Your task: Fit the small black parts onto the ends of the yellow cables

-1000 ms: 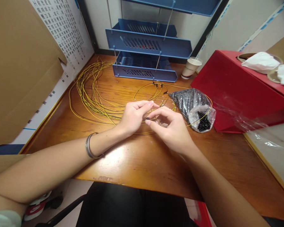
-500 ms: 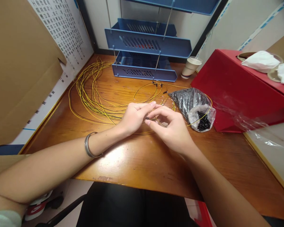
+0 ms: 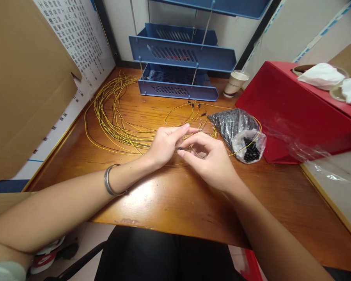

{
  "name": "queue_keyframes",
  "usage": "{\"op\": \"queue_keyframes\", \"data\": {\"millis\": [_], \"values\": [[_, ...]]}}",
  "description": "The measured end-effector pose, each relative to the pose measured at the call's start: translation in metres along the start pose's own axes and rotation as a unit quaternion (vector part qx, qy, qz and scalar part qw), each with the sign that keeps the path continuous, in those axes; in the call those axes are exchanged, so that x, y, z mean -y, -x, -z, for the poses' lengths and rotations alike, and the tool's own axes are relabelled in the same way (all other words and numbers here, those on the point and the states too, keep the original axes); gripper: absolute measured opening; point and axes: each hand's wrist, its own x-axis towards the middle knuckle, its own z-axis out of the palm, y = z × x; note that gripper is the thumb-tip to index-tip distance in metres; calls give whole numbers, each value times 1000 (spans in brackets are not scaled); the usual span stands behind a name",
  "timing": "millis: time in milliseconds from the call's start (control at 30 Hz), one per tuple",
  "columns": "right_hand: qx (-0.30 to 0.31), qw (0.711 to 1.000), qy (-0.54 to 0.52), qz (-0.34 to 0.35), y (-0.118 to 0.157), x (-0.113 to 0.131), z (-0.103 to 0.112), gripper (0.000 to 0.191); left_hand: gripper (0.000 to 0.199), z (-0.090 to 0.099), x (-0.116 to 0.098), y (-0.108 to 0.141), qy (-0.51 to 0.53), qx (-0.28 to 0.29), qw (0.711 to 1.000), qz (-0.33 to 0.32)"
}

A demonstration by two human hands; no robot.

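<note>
My right hand (image 3: 212, 158) pinches a small black connector (image 3: 180, 148) between thumb and fingertips, close against the palm side of my left hand. Thin wire runs behind its fingers. My left hand (image 3: 165, 144) is closed, thumb pressed towards the index finger; what lies in its grip is hidden. Under and behind both hands spreads a loose coil of yellow and black wires (image 3: 105, 111). Several wire ends with black connectors (image 3: 199, 105) lie just beyond my fingers. To the right, an open clear plastic bag (image 3: 229, 121) holds many small black connector housings (image 3: 251, 150).
Blue stacked trays (image 3: 178, 90) stand at the back of the wooden table (image 3: 163, 203), with a paper cup (image 3: 235, 84) beside them. A red box (image 3: 292, 109) with tape rolls and tissue on top occupies the right. Cardboard (image 3: 26, 89) rises at the left.
Both hands have shifted very slightly left, with the black connector still between the right fingertips. The wires, bag and other things look unchanged.
</note>
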Motion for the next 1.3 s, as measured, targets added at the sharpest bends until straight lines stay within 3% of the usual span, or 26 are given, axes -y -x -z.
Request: {"op": "queue_keyframes", "data": {"millis": [200, 367, 567, 733, 933, 1100, 1300], "values": [[0, 1000, 5, 7, 1, 2, 2, 5, 60, -2, -1, -1, -18, -9, 1000, -7], [3, 1000, 0, 2, 1, 2, 1, 5, 45, -2, -4, 0, -24, -1, 1000, -3], [-1, 1000, 2, 5, 1, 2, 1, 5, 63, 0, -3, 1, -20, 8, 1000, 20], [6, 1000, -6, 8, 3, 3, 2, 5, 52, 0, 2, 0, -23, 31, 999, -11], [-1, 1000, 8, 13, 2, 4, 2, 4, 65, -1, -1, 2, -34, -9, 999, -3], [2, 1000, -2, 16, 0, 3, 2, 4, 52, -1, 0, 3, -16, 50, 999, -8], [2, 1000, 6, 15, 1, 3, 2, 4, 51, -1, 1, 2, 1, 11, 1000, 5]]}}
